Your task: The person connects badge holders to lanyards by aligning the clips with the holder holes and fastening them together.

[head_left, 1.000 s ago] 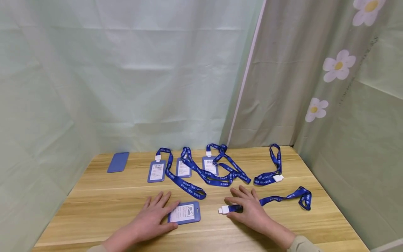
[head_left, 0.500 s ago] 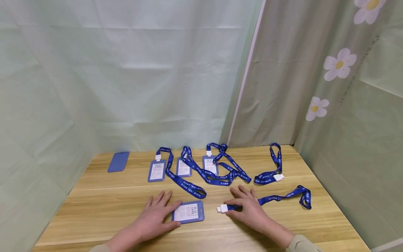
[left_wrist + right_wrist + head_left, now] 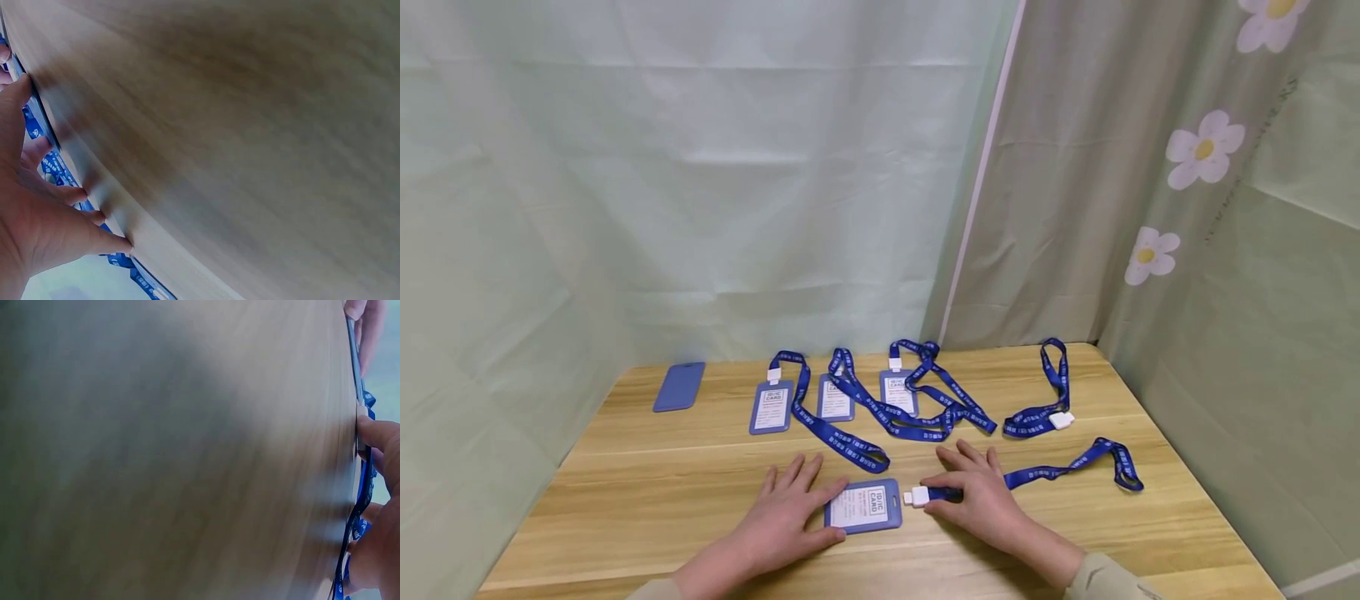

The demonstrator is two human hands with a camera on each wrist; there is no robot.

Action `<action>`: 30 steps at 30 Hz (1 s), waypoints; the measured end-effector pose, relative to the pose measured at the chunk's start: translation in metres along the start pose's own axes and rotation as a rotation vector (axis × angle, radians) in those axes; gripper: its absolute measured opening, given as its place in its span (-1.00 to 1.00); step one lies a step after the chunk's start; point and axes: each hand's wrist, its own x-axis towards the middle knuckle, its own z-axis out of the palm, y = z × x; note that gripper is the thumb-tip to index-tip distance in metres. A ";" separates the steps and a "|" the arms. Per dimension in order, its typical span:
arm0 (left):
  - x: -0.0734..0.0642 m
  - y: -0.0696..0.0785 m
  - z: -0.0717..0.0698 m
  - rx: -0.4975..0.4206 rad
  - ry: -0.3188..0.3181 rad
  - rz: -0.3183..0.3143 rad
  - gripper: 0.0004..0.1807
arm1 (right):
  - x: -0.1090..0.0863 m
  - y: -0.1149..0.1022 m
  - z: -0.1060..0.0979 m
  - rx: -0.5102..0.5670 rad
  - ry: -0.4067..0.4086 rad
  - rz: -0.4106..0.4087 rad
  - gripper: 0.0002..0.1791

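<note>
A blue ID badge holder (image 3: 863,506) with a white card lies sideways on the table, its slot facing right. My left hand (image 3: 781,521) holds its two long edges between thumb and index finger, the other fingers spread on the wood. In the head view my right hand (image 3: 976,500) pinches a blue lanyard (image 3: 1037,476) just behind its white clip (image 3: 917,497). The clip's tip points at the slot, a small gap away. From the right wrist view, the thumb (image 3: 374,430) lies against the clip end, close over the tabletop. The lanyard's strap trails off to the right.
Behind my hands lie three badge holders (image 3: 771,408) with lanyards attached. A plain blue holder (image 3: 680,387) is at the back left. Another lanyard (image 3: 1033,422) with a white clip lies at the back right. Curtains (image 3: 760,183) surround the wooden table (image 3: 625,500).
My left hand has slid the badge holder to the right. My right hand has shifted slightly left with the lanyard, so the clip and the holder's slot are now much closer together.
</note>
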 end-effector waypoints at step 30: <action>-0.005 -0.007 0.000 0.008 0.042 0.026 -0.15 | -0.001 -0.001 -0.003 0.037 -0.049 -0.004 -0.64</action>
